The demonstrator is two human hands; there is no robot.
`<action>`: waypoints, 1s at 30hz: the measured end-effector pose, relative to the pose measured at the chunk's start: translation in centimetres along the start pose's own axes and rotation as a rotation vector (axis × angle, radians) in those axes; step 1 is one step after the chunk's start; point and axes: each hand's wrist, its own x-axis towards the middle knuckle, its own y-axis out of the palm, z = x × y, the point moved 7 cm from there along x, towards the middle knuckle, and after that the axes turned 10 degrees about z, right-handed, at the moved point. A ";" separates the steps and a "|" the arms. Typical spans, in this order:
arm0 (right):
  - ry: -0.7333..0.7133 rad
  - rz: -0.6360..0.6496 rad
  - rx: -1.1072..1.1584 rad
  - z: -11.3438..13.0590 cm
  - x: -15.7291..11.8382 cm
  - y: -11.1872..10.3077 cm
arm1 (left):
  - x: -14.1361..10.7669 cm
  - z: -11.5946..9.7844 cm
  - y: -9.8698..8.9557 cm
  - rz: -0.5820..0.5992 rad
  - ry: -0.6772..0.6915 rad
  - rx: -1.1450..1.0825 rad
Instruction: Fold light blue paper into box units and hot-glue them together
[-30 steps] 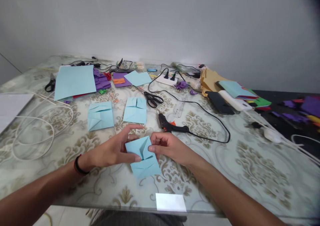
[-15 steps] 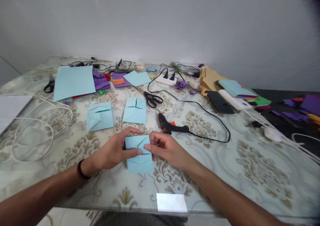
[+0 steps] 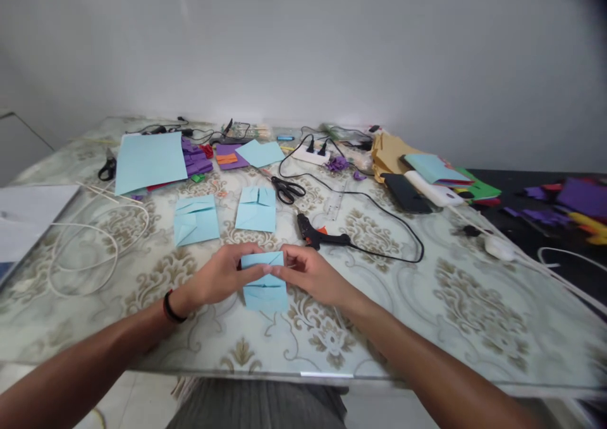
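A folded light-blue paper [image 3: 265,298] is held between my two hands near the table's front edge. My left hand [image 3: 232,271] grips its left side, thumb on the front face and fingers behind the top. From the right, my right hand [image 3: 306,271] pinches it, thumb nearly meeting the left thumb at the middle. Creases and a horizontal slit cross the paper; the fingers behind it are partly hidden. Beyond the hands lie two more folded light-blue papers, one at left [image 3: 196,220] with a triangular flap and one in the middle [image 3: 256,209].
A black glue gun [image 3: 322,233] with its cord lies right of the papers, near black-handled scissors [image 3: 288,190]. A white power strip [image 3: 310,154], light-blue sheets [image 3: 150,163] and purple strips lie behind. White cable [image 3: 114,252] loops at left; a dark phone [image 3: 405,193] is at right.
Both thumbs have moved closer together at the paper's middle, and its upper part looks tilted more. The camera view has shifted slightly. The other papers and tools stay in place.
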 end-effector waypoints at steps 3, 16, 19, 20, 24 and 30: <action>-0.016 -0.001 -0.041 0.3 -0.1 0.2 | -0.2 0.0 -0.2 0.006 -0.004 0.076; 0.040 0.006 -0.098 0.2 -0.7 0.7 | -0.2 1.3 0.5 0.106 -0.055 -0.042; 0.042 0.008 -0.083 0.1 -0.6 0.7 | -0.1 0.8 0.5 0.121 -0.008 -0.043; 0.044 0.012 -0.072 0.1 -0.6 0.7 | -0.1 0.6 0.6 0.128 0.008 -0.040; 0.045 0.021 -0.068 0.0 -0.7 0.7 | -0.1 0.5 0.6 0.147 0.024 -0.013; 0.019 0.024 -0.091 0.6 -0.7 0.6 | 0.0 0.9 0.6 0.166 0.014 0.011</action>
